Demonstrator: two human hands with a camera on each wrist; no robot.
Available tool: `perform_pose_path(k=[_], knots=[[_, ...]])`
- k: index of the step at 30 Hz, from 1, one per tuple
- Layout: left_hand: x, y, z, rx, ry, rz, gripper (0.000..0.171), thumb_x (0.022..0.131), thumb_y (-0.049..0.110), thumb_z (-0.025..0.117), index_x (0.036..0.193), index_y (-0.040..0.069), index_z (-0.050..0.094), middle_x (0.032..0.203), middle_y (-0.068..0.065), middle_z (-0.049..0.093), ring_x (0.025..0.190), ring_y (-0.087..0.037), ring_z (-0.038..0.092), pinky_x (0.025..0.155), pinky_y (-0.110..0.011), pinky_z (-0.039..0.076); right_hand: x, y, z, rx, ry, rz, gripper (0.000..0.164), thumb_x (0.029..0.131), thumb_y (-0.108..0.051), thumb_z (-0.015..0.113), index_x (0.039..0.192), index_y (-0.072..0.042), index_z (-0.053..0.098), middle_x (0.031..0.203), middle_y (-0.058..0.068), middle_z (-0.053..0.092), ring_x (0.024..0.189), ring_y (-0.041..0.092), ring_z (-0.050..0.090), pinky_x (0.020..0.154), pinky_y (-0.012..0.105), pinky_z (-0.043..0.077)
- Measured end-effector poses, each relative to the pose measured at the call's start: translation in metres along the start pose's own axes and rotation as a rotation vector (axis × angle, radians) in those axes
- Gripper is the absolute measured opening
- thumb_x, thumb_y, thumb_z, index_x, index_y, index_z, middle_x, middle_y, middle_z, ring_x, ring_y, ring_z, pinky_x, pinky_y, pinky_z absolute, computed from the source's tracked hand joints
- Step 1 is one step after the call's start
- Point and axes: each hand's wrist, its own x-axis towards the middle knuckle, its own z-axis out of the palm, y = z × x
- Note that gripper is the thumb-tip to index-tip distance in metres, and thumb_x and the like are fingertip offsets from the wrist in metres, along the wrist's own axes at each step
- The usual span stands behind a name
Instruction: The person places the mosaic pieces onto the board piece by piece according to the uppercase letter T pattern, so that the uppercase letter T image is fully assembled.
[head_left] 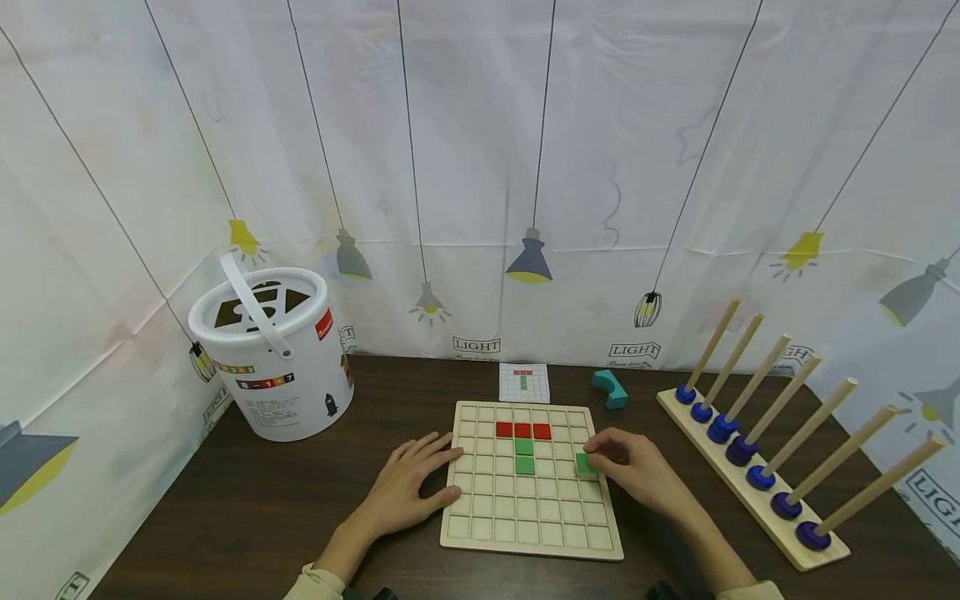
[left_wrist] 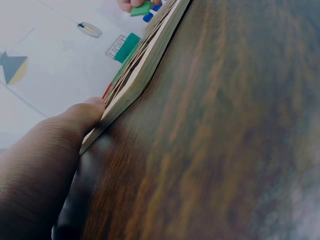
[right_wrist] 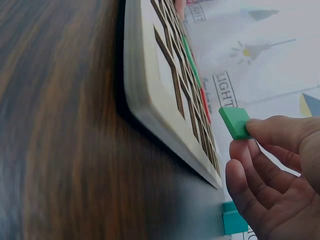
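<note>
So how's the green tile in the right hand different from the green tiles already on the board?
The held green tile is pinched by the right hand, tilted above the grid board; the two placed green tiles lie flat in cells under the red tiles. They share colour and square shape.

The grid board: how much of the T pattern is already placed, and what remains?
Done: three red tiles and two green tiles sit in the grid board. In hand: the right hand pinches a third green tile; the left hand steadies the board. The pattern card is too small to count the rest.
</note>
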Motion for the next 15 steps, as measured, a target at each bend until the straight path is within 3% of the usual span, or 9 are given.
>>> perform_pose_path(k=[15], knots=[[0.0,0.0,-0.001,0.01,0.0,-0.004,0.057,0.09,0.058,0.051,0.141,0.032,0.045,0.151,0.002,0.037,0.142,-0.026,0.03,0.11,-0.057,0.024,0.005,-0.01,0.017,0.059,-0.078,-0.081,0.016,0.09,-0.026,0.065,0.101,-0.014,0.066,0.1,0.0,0.067,0.089,0.015,0.062,0.076,0.025,0.051]])
